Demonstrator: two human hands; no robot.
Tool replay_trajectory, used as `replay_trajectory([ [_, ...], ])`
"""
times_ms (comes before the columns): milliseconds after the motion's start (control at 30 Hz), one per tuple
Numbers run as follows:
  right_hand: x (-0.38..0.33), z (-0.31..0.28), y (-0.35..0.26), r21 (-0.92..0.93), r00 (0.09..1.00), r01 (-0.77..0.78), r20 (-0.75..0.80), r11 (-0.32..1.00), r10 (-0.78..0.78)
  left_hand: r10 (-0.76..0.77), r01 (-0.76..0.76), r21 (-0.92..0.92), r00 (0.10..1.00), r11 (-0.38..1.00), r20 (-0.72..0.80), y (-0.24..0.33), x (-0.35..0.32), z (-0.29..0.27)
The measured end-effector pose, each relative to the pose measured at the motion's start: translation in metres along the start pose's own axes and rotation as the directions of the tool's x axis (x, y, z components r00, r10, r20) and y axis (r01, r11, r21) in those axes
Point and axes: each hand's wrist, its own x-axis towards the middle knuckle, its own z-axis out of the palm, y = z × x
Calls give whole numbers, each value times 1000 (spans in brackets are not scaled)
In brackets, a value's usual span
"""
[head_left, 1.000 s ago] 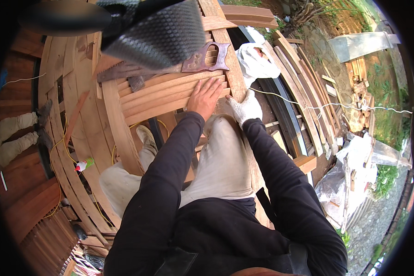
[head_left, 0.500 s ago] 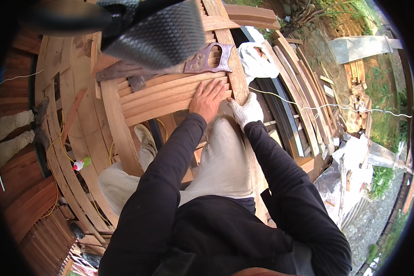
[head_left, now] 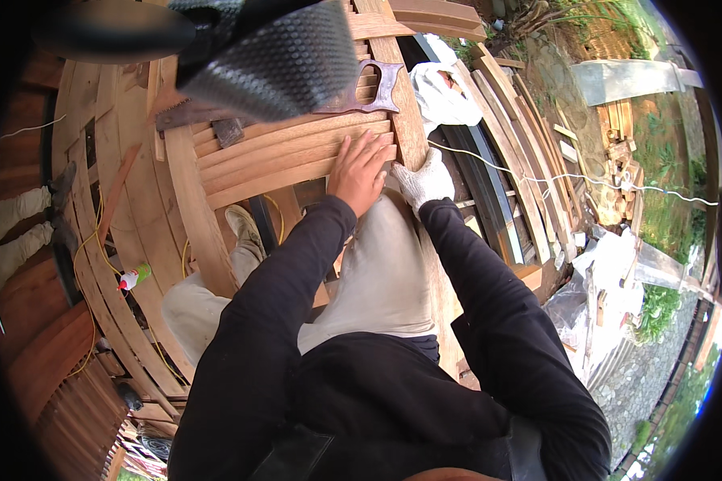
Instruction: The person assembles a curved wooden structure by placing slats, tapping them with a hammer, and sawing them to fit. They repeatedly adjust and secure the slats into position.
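Two hands are set on the slatted wooden frame (head_left: 297,156): bare left hand (head_left: 359,170) laid flat, fingers spread, across the slats; gloved right hand (head_left: 425,181) curled on the side rail (head_left: 405,120). Handsaw (head_left: 353,96) rests just above; splinter or slip risk if weight is shifted.

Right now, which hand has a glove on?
The right hand: it wears a white glove and rests on the long wooden plank. The left hand is bare, flat on the slats.

A glue bottle (head_left: 134,277) lies left; white cloth (head_left: 444,92) and string (head_left: 586,178) right.
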Motion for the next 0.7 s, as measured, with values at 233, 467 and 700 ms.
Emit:
replay_trajectory([
  [233,-6,2,-2,-91,999,-12,-43,996,8,-851,591,-792,326,-157,412,-62,-123,-102],
  [467,-23,23,11,-395,578,518,-493,759,-650,-888,217,-922,270,-319,371,-112,-126,-123],
  [700,-51,77,-40,793,941,-292,339,536,11,-941,124,-964,217,-237,259,-112,-120,-114],
])
